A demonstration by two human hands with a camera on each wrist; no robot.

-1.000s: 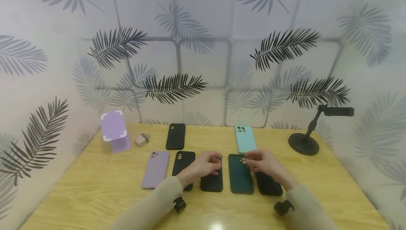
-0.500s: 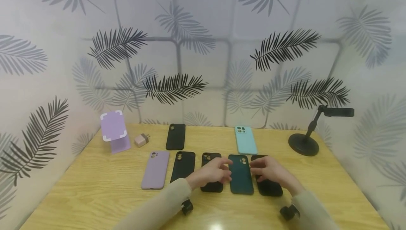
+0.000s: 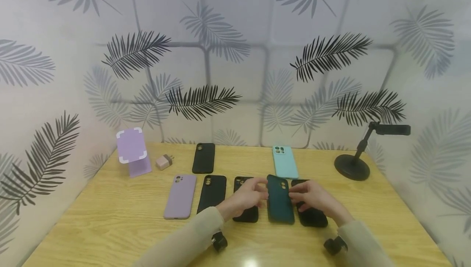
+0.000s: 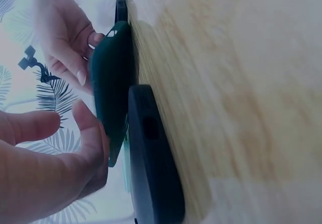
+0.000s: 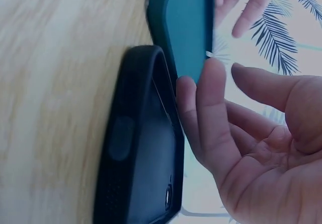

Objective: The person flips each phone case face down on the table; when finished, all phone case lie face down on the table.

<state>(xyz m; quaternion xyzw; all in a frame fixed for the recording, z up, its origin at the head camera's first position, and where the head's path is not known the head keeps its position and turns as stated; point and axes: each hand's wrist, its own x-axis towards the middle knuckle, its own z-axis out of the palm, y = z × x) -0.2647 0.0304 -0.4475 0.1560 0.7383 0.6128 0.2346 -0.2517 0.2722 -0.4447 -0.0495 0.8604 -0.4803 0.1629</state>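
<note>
A dark green phone case (image 3: 280,201) lies between my two hands, its left long edge raised and its surface tilted. Fingers of my left hand (image 3: 250,195) are bent at that edge, holding it up, while the left thumb stands apart in the left wrist view. My right hand (image 3: 314,197) touches the opposite edge with extended fingertips; its thumb is free in the right wrist view. Under the left hand sits a black phone case (image 4: 151,158), partly covered. Another black phone case (image 5: 141,143), with a raised rim, lies below the right hand.
To the left are a lilac phone case (image 3: 180,196) and a black one (image 3: 212,194). Farther back lie a black case (image 3: 203,158), a mint case (image 3: 285,162) and a charger plug (image 3: 163,162). A purple stand (image 3: 131,146) and a black stand (image 3: 352,167) flank the table.
My left hand has moved right from the black case to the green case. The right hand has drawn back slightly to the right. In the last half second the green case's left edge has risen.
</note>
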